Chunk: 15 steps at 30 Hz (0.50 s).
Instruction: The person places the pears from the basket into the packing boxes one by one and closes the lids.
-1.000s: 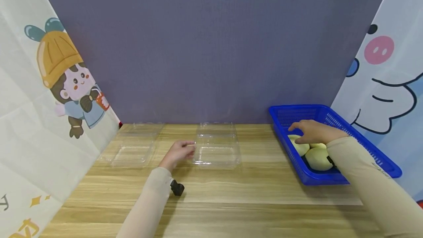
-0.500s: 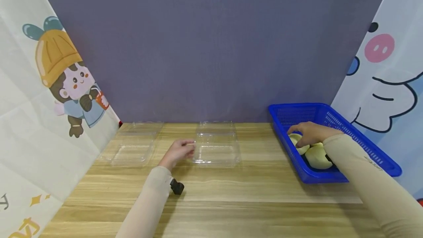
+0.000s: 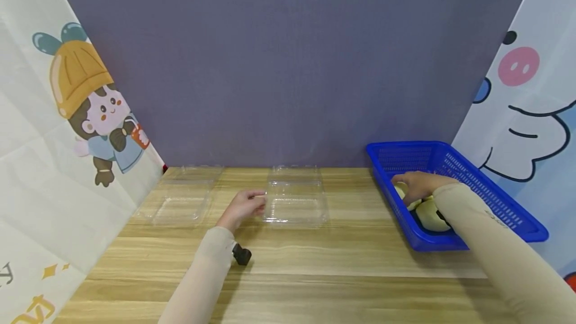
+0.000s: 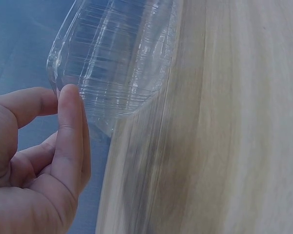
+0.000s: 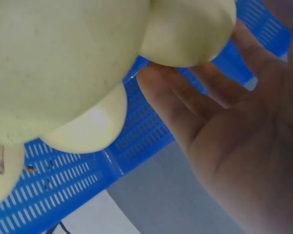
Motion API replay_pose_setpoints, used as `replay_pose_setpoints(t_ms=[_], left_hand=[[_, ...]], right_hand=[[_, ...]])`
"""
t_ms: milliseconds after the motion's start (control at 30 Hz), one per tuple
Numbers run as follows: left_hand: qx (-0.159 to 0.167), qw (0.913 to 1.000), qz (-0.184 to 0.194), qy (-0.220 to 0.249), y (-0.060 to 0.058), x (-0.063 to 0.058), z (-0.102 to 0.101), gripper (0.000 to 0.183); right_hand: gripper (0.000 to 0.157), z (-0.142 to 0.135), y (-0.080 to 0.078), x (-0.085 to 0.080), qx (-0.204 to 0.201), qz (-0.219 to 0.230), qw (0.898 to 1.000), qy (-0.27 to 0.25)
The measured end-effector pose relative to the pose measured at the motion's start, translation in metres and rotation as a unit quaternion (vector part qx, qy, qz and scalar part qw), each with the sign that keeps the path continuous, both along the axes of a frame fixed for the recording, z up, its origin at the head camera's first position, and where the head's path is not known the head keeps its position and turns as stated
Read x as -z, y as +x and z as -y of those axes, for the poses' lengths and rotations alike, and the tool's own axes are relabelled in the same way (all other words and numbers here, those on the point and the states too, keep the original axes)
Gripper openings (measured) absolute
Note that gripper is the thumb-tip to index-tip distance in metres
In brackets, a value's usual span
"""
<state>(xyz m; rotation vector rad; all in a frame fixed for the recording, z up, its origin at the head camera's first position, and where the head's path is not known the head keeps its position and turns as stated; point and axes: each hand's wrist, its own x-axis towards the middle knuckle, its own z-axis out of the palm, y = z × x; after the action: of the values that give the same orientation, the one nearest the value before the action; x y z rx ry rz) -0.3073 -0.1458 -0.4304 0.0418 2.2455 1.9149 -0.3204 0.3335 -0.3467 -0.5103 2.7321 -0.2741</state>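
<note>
My left hand [image 3: 245, 208] pinches the left rim of the middle clear plastic clamshell container [image 3: 297, 211] in the head view. Close up in the left wrist view, thumb and index finger meet at the rim of that container [image 4: 122, 53]. My right hand [image 3: 417, 186] reaches into the blue plastic basket [image 3: 495, 191] on the right. Its fingers curl round a smooth pale yellow fruit [image 3: 399, 191], and the right wrist view has them against this fruit [image 5: 190, 31]. Another pale fruit [image 3: 431, 216] sits nearer the front of the basket, with more around it [image 5: 88, 129].
A second clear clamshell container [image 3: 180, 209] lies with its lid up at the left of the wooden table [image 3: 288, 284]. Behind stands a grey panel [image 3: 288, 64]. Printed cloths [image 3: 27, 129] hang on both sides.
My right hand has sunk a little lower into the basket and closed round the fruit at the left. The left hand and the containers have stayed put.
</note>
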Motion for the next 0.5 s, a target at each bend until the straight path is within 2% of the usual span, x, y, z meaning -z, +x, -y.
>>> replay_pose_setpoints(t_ms=[267,500], left_hand=[[0.0,1.0,-0.003,0.006,-0.002,0.003,0.0,0.041],[0.003,0.9999,-0.006,0.008,-0.003,0.004,0.001,0.042]], right_hand=[[0.082,-0.005,-0.006,0.011,0.004,0.043,0.998,-0.034],[0.083,-0.008,-0.01,0.017,0.01,0.043,0.998,-0.033]])
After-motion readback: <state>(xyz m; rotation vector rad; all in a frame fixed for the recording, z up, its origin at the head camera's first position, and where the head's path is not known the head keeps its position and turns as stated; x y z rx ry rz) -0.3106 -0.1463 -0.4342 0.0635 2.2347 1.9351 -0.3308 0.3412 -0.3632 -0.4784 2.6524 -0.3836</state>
